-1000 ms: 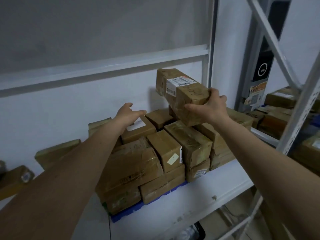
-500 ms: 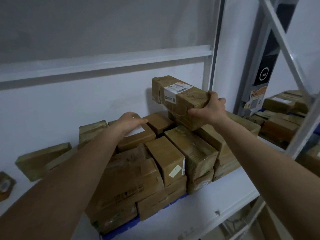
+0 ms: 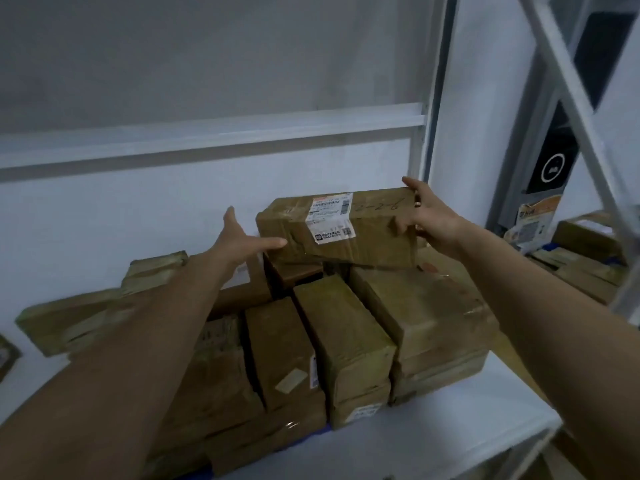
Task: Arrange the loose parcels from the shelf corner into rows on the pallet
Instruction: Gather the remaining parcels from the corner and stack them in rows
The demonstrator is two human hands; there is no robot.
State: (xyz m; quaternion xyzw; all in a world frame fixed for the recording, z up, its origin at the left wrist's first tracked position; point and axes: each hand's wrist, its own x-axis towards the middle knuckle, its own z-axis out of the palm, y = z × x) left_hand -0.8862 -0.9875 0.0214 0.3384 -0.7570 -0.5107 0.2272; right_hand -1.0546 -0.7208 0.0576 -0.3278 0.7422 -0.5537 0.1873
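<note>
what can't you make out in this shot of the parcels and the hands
Head view only:
- Shipping label on the lifted parcel: print too small and blurred.
- Pallet: only a blue sliver shows under the stacked boxes.
- Right hand: fingers behind the parcel's end are hidden.
- Left hand: whether it touches the parcel is unclear.

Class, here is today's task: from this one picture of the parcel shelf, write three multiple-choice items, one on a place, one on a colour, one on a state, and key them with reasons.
1. Where is the labelled parcel?
A. on top of the stacked parcels
B. on the floor
C. hanging from the upper rail

2. What colour is the parcel's shipping label, mainly?
A. green
B. white
C. black

3. What is the left hand doing?
A. making a fist away from the parcel
B. reaching open-fingered to the parcel's left end
C. holding a pen

Key: 1 A, it sits above the stack, gripped at its right end by the right hand. 2 B, the sticker is white with dark print. 3 B, the fingers are spread and straight at the parcel's end.
</note>
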